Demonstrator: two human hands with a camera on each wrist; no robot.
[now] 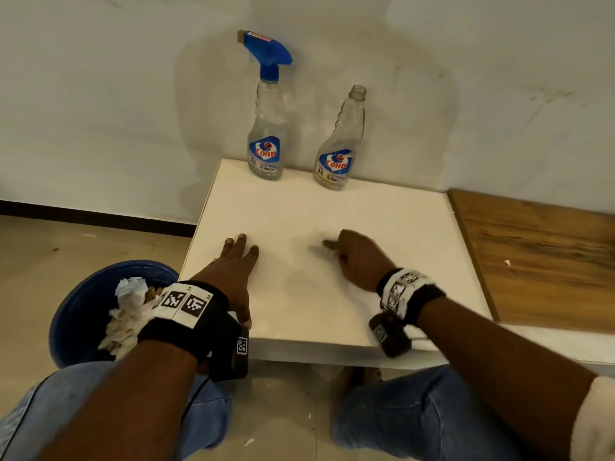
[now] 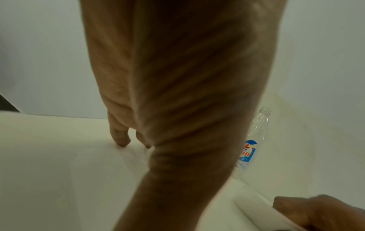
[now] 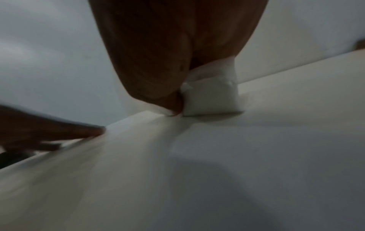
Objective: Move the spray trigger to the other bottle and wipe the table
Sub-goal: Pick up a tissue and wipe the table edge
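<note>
Two clear Colin bottles stand at the back of the white table (image 1: 332,207). The left bottle (image 1: 266,134) carries the blue spray trigger (image 1: 266,53). The right bottle (image 1: 339,144) (image 2: 254,140) has a bare open neck. My left hand (image 1: 238,261) (image 2: 177,78) lies flat on the table near its left edge, fingers straight. My right hand (image 1: 352,257) (image 3: 177,54) is at mid-table, blurred, and grips a folded white tissue (image 3: 211,96) pressed against the surface. Both hands are well in front of the bottles.
A blue bin (image 1: 83,311) with crumpled tissues stands on the floor left of the table. A wooden board (image 1: 539,254) adjoins the table's right side. A white wall rises right behind the bottles. My knees in jeans are under the front edge.
</note>
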